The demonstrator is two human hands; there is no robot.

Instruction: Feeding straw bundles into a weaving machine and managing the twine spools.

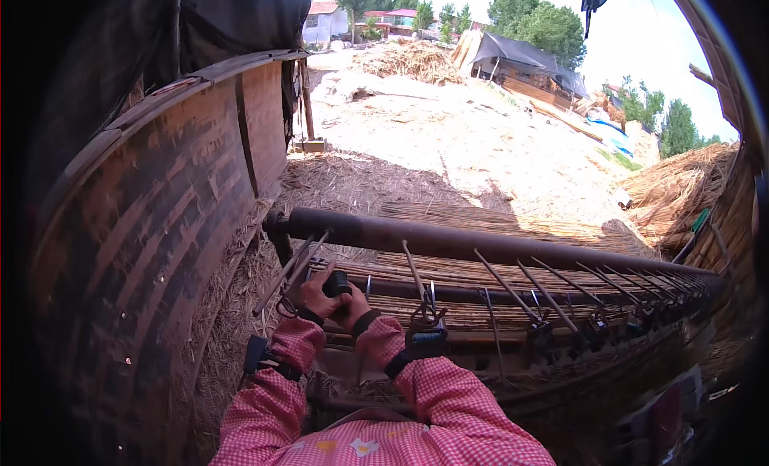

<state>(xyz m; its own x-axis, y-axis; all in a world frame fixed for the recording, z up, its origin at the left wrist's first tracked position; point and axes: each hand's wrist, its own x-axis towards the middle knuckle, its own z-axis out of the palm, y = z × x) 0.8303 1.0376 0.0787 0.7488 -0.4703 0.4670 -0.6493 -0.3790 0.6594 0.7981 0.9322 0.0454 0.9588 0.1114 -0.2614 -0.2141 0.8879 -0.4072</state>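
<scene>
My left hand (319,296) and my right hand (352,309) are together at the left end of a long metal frame, closed around a small black cylindrical object (336,282). My left fingers reach toward small metal fittings beside it; their exact contact is unclear. A thick dark pipe (481,246) runs across above them, with thin metal rods (501,286) angling down from it at intervals. Reed stems (424,306) lie lengthwise under the rods. Pink checked sleeves cover my forearms, with dark straps near the wrists.
A wooden panel wall (160,177) with dark sheeting stands at left. Loose straw (228,306) covers the ground beside the frame. Reed piles (681,185) rise at right; a tarp shelter (521,61), straw heap (400,61), trees and houses are farther back.
</scene>
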